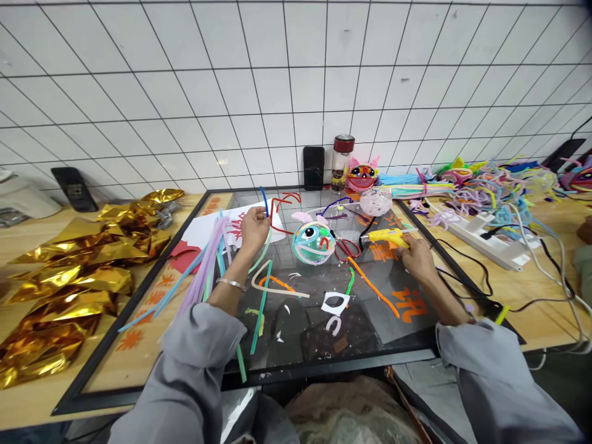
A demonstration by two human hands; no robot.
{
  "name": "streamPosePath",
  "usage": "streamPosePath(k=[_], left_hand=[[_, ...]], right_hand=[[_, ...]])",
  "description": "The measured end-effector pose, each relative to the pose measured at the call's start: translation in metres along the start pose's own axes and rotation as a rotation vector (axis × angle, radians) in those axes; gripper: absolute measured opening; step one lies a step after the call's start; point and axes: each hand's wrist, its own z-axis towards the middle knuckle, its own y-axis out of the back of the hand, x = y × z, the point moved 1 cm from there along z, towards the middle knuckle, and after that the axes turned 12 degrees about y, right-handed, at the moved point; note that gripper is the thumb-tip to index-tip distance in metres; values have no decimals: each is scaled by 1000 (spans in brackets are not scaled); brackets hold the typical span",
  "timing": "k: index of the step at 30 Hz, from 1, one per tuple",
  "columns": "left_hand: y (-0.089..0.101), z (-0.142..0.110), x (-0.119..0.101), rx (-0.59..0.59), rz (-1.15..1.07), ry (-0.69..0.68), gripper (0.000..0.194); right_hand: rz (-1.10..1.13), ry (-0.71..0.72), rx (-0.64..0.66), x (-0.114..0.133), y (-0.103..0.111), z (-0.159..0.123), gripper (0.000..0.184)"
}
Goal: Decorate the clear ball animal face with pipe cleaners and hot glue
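Observation:
My left hand is closed on a blue pipe cleaner that sticks up from its fingers, above a bundle of pastel pipe cleaners. My right hand grips the handle of a yellow hot glue gun, its nozzle pointing left. Between the hands a round teal lantern head with a big eye and pink ears rests on the glass-topped board. Loose orange, green and beige pipe cleaners and white paper cut-outs lie in front of it.
Crumpled gold foil covers the left of the wooden table. A phone, a red-lidded jar and a pink mask stand by the tiled wall. A power strip, cables and a heap of pipe cleaners fill the right.

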Motion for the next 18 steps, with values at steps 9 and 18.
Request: streamPosePath(k=[9,18], left_hand=[[12,-21,18,20,-159,23,37],[8,-27,27,71,-159,61,36]], right_hand=[[127,-3,-7,37,-3,2,29],[292,-95,-9,82,-11,17,35]])
